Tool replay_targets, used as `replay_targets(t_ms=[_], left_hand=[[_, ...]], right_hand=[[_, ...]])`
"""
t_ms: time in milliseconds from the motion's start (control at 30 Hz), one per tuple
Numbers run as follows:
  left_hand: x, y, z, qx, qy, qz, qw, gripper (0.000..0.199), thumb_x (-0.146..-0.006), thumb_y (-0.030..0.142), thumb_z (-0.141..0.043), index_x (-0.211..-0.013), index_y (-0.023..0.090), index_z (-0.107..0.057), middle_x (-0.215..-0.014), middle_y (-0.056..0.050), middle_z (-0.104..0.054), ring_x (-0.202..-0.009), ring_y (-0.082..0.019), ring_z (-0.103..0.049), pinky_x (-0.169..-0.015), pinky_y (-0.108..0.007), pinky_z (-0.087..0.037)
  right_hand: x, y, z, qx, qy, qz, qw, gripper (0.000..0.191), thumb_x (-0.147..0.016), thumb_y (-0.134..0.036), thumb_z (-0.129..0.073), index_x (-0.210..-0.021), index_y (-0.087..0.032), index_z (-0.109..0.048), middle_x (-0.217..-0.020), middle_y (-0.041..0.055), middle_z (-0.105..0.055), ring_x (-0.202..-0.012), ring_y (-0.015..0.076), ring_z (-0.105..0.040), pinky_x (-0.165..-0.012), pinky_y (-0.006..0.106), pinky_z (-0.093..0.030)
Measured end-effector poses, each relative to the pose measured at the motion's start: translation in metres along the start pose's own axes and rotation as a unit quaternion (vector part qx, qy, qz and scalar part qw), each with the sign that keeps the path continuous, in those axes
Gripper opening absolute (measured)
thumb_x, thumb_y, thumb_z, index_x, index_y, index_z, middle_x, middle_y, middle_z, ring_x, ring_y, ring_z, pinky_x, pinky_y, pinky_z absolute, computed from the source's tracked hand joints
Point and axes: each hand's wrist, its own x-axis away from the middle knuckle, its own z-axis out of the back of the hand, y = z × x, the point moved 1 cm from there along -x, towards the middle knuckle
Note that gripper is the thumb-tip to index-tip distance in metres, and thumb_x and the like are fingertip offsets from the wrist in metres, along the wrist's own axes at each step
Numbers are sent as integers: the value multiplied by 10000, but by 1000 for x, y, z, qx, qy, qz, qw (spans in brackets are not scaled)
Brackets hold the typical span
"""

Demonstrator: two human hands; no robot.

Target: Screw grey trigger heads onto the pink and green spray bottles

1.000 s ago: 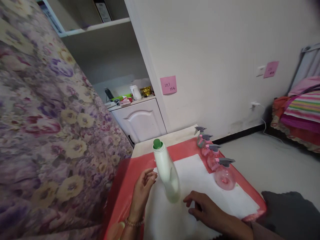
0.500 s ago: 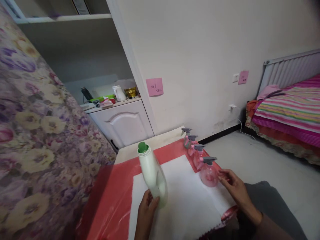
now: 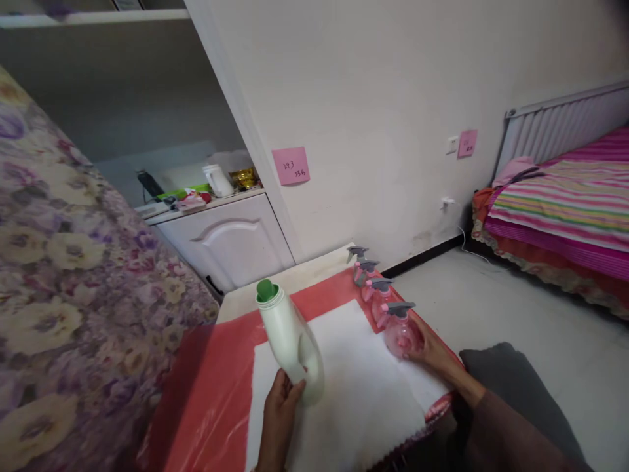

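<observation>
A pale green detergent bottle (image 3: 285, 337) with a green spout in its capless neck stands on the white cloth (image 3: 346, 403). My left hand (image 3: 282, 400) is closed at its lower side, thumb and fingers on the handle part. At the right edge of the table my right hand (image 3: 432, 351) curls around the nearest pink spray bottle (image 3: 400, 334), which has a grey trigger head; some of the fingers are hidden behind it. Beyond that bottle, several similar spray bottles (image 3: 378, 301) stand in a row along the edge.
The red table cover (image 3: 206, 387) lies beneath the white cloth. A floral curtain (image 3: 63, 314) hangs at the left. Behind the table are a white cabinet (image 3: 230, 242) and the wall. A bed (image 3: 565, 203) and a dark grey seat (image 3: 511, 387) stand to the right.
My right hand has moved from the side of the nearest spray bottle to a grip around it. My left hand stays on the detergent bottle. The view has shifted slightly.
</observation>
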Motion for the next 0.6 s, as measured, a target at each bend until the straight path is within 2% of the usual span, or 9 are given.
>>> replay_targets(t_ms=[133, 300, 467, 600], left_hand=[[4, -1, 2, -15, -7, -5, 1000, 463, -719, 444, -735, -1088, 178, -646, -1110, -67, -723, -1040, -263, -647, -838, -296, -506], [8, -13, 2, -67, 24, -1, 997, 487, -712, 481, -722, -1081, 174, -640, -1039, -73, -732, -983, -278, -659, -817, -326, -512], [13, -16, 5, -52, 36, 9, 998, 509, -684, 487, -738, -1082, 184, -639, -1136, -89, -714, -1116, -300, -624, -933, -366, -491], [23, -14, 8, -39, 45, 20, 998, 548, -685, 484, -740, -1137, 200, -616, -1216, -97, -681, -1180, -299, -596, -997, -396, -467]], right_hand=[[0, 0, -4, -8, -25, -9, 1000, 978, -539, -387, -783, -1412, -223, -373, -1450, 165, -477, -1351, 347, -434, -1141, 526, -307], [3, 1, -8, -4, -2, -13, 1000, 892, -567, -396, -767, -1355, -205, -396, -1388, 173, -515, -1299, 338, -487, -1092, 513, -379], [8, 2, -13, 2, 18, -10, 1000, 803, -607, -353, -739, -1319, -232, -389, -1326, 130, -549, -1259, 310, -520, -1068, 495, -410], [13, 5, -12, 17, 26, 2, 1000, 769, -619, -343, -721, -1297, -223, -379, -1344, 136, -520, -1295, 315, -479, -1095, 501, -372]])
